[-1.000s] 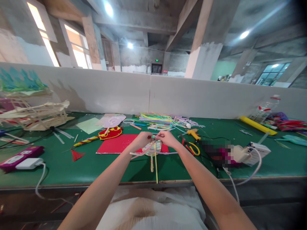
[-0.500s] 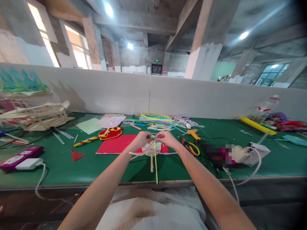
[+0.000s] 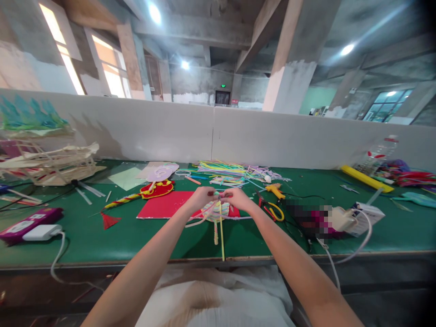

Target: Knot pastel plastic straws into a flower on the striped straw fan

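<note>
Two bare hands, both in close over the middle of the green table point(image 3: 136, 247). Left hand point(image 3: 205, 197): fingers pinched nearly together on one small pale green piece point(image 3: 217, 194). Right hand point(image 3: 235, 198): same pinch, other side of that piece; exact finger contact was too small to tell.

One striped paddle point(image 3: 225, 212), rounded, pastel, fuzzy-looking, lay just below the hands, partly over one flat red board point(image 3: 161, 205); its single stubby handle point(image 3: 215, 234) pointed to the near edge. One thin yellow strip point(image 3: 222, 240) ran straight down beside the handle. Loose pink strips crossed the paddle.

Behind: one heap of thin coloured strips point(image 3: 223, 170), too many to count. Left of the hands: one red-and-yellow fan point(image 3: 158, 190), twisted handle, one red thread tassel point(image 3: 110, 221). Right: one pair of pliers point(image 3: 281, 211), one yellow glue gun point(image 3: 274, 190).

Containers: one clear plastic bottle point(image 3: 377, 155), contents unclear; one white box point(image 3: 371, 219), inside not visible. Far left, one rough model of pale sticks point(image 3: 56, 164).
</note>
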`<state>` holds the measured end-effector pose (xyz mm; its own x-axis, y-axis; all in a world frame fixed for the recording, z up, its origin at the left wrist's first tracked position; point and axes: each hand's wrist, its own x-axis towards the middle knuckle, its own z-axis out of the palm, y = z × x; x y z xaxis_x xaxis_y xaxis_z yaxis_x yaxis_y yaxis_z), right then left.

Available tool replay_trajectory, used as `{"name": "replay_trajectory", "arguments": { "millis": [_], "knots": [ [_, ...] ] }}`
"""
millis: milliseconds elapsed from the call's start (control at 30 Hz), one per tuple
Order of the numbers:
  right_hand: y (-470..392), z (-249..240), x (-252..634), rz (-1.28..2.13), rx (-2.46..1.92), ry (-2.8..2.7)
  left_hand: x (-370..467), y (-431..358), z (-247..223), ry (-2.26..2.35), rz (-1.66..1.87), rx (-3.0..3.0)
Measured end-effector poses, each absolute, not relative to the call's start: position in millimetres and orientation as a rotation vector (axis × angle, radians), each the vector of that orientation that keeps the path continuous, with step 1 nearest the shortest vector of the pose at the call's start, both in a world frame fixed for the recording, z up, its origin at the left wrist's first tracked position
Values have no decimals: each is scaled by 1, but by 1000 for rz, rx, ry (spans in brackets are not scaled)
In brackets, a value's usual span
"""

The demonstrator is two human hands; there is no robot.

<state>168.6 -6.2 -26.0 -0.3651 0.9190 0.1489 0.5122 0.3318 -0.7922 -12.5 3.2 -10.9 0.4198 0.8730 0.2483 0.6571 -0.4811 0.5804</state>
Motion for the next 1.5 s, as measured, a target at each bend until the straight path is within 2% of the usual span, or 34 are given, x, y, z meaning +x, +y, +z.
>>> {"name": "replay_trajectory", "arguments": {
  "millis": [1033, 1500],
  "knots": [
    [-9, -21, 160, 889, -1263, -1914, -18, 13, -17, 1247, 774, 2235],
    [-8, -22, 166, 1052, -1213, -1925, -17, 16, -17, 1268, 746, 2239]
  ]
}}
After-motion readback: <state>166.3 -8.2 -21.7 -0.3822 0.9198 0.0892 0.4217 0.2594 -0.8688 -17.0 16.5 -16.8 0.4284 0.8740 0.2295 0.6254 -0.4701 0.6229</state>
